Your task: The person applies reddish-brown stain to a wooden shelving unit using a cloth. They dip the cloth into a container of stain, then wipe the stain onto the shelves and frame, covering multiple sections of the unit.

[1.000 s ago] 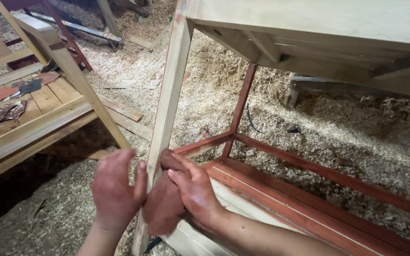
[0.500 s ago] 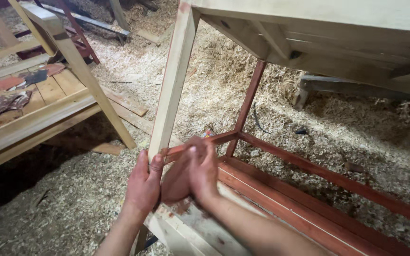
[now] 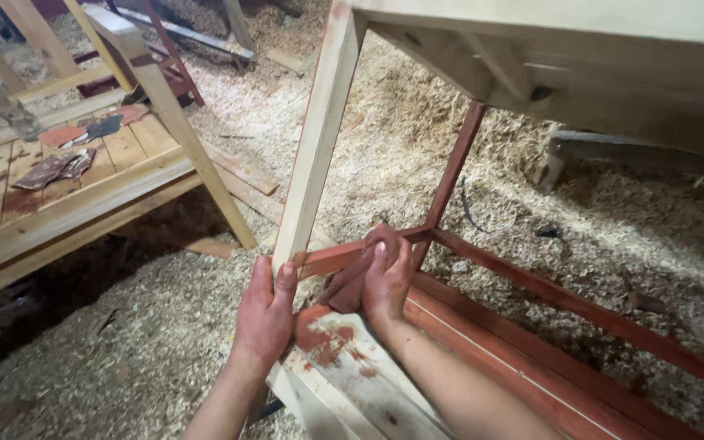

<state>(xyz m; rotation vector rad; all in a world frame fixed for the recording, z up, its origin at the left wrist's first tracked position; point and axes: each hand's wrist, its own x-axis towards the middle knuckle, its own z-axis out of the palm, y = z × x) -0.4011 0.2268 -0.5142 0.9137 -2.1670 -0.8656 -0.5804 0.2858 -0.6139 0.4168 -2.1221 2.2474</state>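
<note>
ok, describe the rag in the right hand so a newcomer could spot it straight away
Start at the pale wooden table frame and follow its near leg down to the red rail. The right hand presses a crumpled rag there, stained reddish-brown, unlike the flat scraps on the left bench.

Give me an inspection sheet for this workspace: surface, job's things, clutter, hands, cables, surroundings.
Surface: floor thickly covered in wood shavings.
Job's things: pale bare wooden leg of a table frame; red-stained lower rail meeting it; red-stained rag pressed on the rail; red smears on the slatted shelf below.
Clutter: worn sandpaper sheets on a neighbouring slatted bench; loose offcut boards in the shavings.
Hands: left hand in a grip round the leg's base; right hand flat on the rag.
Cables: one thin dark cord lying in the shavings.
Surroundings: more wooden frames, some stained red, at the back.
</note>
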